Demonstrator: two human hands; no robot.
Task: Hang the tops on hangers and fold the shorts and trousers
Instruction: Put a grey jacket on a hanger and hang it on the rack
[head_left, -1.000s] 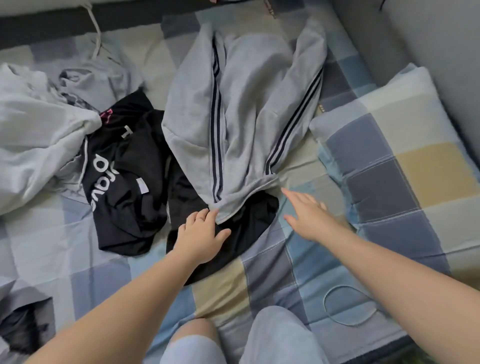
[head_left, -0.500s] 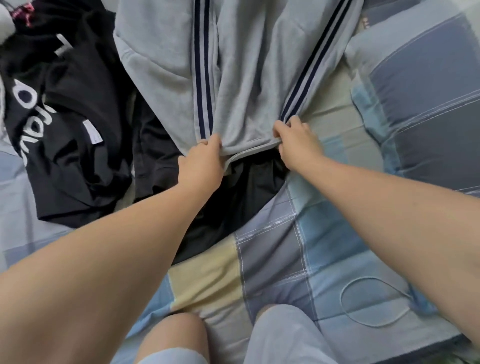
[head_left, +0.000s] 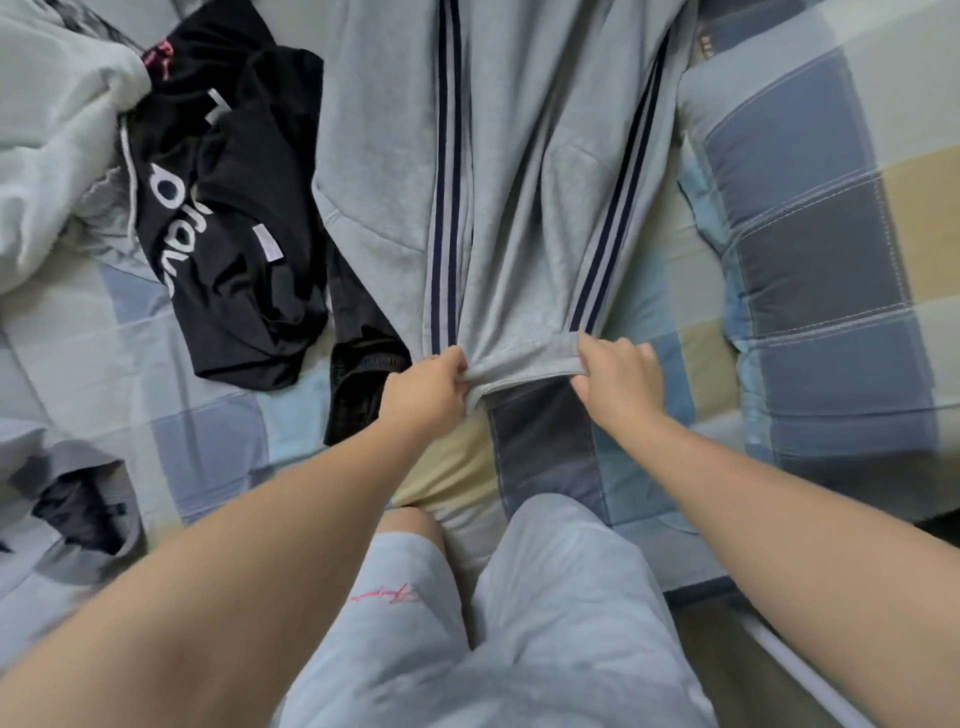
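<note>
Pinching soft grey striped trousers (head_left: 519, 208) hem, left hand (head_left: 423, 389), right hand (head_left: 618, 376)

Both arms outstretched, left hand (head_left: 426, 387) and right hand (head_left: 618, 379) clenched, knuckles up.

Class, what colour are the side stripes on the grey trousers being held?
Dark navy stripes on the grey trousers, seen in the head view.

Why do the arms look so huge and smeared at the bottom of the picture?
Head view: the wide-angle lens stretches whatever is near the edges, so the forearms balloon while the left hand and right hand, gripping the grey trousers, look normal; the checked pillow bows; edges are blurred; light is soft, without glare.
</note>
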